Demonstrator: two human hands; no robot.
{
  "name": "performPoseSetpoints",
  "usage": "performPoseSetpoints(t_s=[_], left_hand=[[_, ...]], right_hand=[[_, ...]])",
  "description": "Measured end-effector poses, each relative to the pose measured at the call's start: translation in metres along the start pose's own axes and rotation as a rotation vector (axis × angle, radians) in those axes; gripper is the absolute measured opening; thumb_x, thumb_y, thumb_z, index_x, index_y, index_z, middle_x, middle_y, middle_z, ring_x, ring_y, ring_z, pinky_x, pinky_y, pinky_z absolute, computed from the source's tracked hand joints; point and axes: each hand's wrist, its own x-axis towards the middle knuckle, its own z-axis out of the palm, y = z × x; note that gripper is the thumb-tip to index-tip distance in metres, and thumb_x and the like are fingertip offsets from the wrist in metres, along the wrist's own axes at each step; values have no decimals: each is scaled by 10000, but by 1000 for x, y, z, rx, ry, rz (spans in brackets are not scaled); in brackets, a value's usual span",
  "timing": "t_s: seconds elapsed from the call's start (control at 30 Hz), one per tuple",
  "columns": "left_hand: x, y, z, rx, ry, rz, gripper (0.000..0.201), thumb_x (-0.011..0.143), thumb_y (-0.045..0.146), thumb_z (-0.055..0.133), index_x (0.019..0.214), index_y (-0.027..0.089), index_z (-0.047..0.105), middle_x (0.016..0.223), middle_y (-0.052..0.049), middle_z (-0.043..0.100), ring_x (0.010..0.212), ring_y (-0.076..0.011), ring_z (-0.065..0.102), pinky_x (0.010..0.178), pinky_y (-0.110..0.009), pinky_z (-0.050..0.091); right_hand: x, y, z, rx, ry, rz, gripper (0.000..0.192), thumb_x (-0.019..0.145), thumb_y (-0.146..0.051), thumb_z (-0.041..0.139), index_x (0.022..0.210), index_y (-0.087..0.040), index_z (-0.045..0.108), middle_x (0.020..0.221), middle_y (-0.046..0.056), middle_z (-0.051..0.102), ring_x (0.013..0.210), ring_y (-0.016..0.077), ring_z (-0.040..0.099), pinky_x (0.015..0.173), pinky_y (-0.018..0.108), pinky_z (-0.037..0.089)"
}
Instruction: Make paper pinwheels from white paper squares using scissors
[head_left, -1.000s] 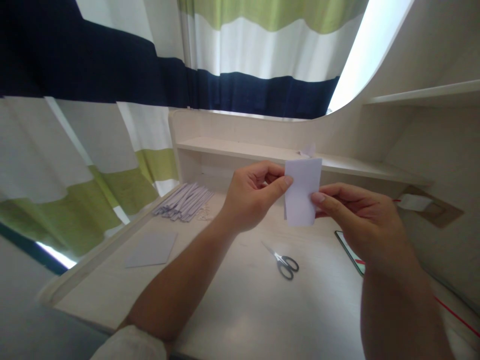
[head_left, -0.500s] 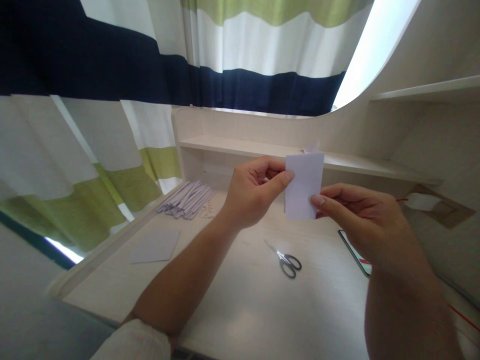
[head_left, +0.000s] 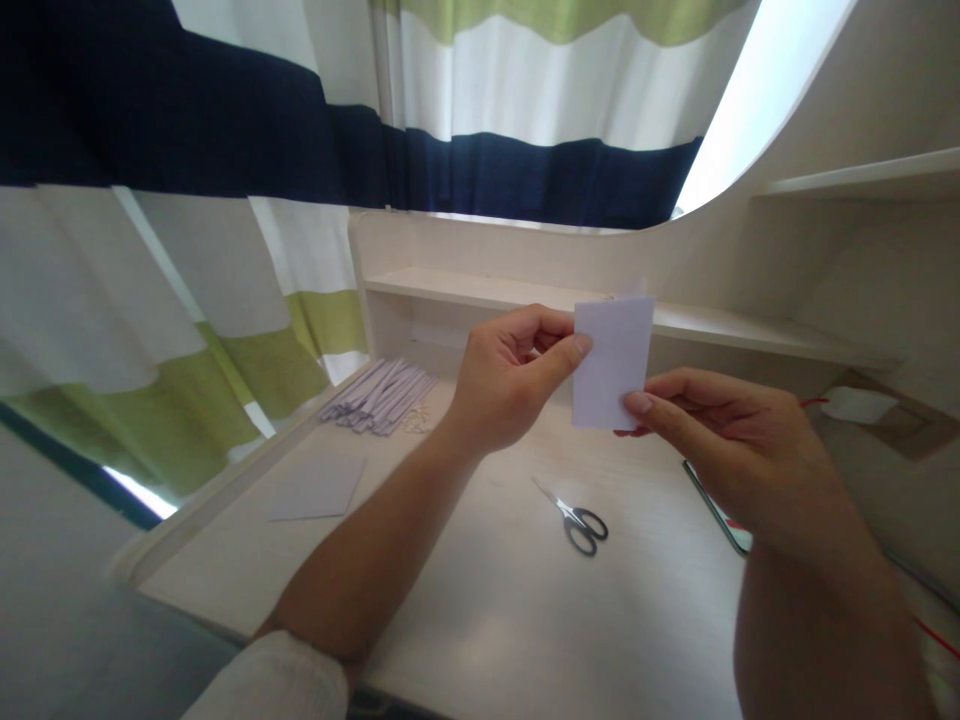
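Note:
A small white folded sheet of paper (head_left: 613, 365) is held up above the desk, upright between both hands. My left hand (head_left: 517, 375) pinches its upper left edge, thumb on the near face. At the lower right corner, my right hand (head_left: 712, 430) grips the paper between thumb and fingers; some of those fingers are hidden behind it. Below the paper, scissors (head_left: 577, 520) with black handles lie on the desk, blades pointing up and left. A flat sheet of white paper (head_left: 319, 487) rests left of my left forearm.
On the desk's far left lies a bundle of thin paper strips (head_left: 382, 395), with small pale bits (head_left: 417, 416) beside it. A phone (head_left: 718, 508) is partly covered by my right hand. A low shelf (head_left: 480, 291) runs along the back, below striped curtains (head_left: 525, 180).
The paper's lower edge appears slightly higher and its layers line up more closely. Both hands keep their hold. The whole view has shifted slightly.

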Motion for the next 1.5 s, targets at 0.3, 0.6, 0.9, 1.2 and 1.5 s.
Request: performPoseSetpoints(t_s=[0.3, 0.6, 0.9, 1.2, 1.5], left_hand=[[1, 2, -2, 30, 9, -17, 215, 844, 401, 828, 888, 197, 775, 859, -37, 763, 796, -173, 696, 707, -287, 576], [3, 5, -4, 61, 26, -6, 266, 830, 440, 838, 858, 188, 758, 832, -30, 746, 761, -163, 681, 697, -290, 564], [3, 1, -4, 70, 36, -5, 214, 858, 395, 821, 866, 191, 754, 830, -25, 745, 771, -168, 691, 699, -303, 558], [4, 5, 0, 39, 31, -9, 187, 838, 346, 843, 821, 184, 751, 771, -7, 722, 730, -162, 691, 679, -301, 551], [0, 8, 6, 82, -65, 5, 72, 828, 224, 810, 812, 162, 778, 784, -30, 767, 696, -154, 685, 651, -274, 556]], right_hand=[[0, -6, 1, 19, -5, 41, 251, 857, -456, 828, 869, -206, 822, 836, 55, 804, 755, 201, 728, 683, 298, 550], [1, -3, 0, -64, -25, 24, 273, 870, -476, 812, 837, -205, 817, 797, 51, 796, 724, 184, 715, 667, 285, 527], [1, -3, 1, -1, -27, 12, 202, 849, -413, 843, 839, -212, 818, 788, 51, 801, 720, 187, 727, 675, 296, 548], [5, 1, 9, 200, -9, -29, 197, 858, -289, 850, 1037, -224, 802, 938, 35, 806, 737, 167, 742, 707, 296, 641], [6, -2, 10, 214, 220, -35, 56, 882, -306, 807, 888, -251, 796, 773, 3, 769, 646, 167, 704, 651, 328, 644]])
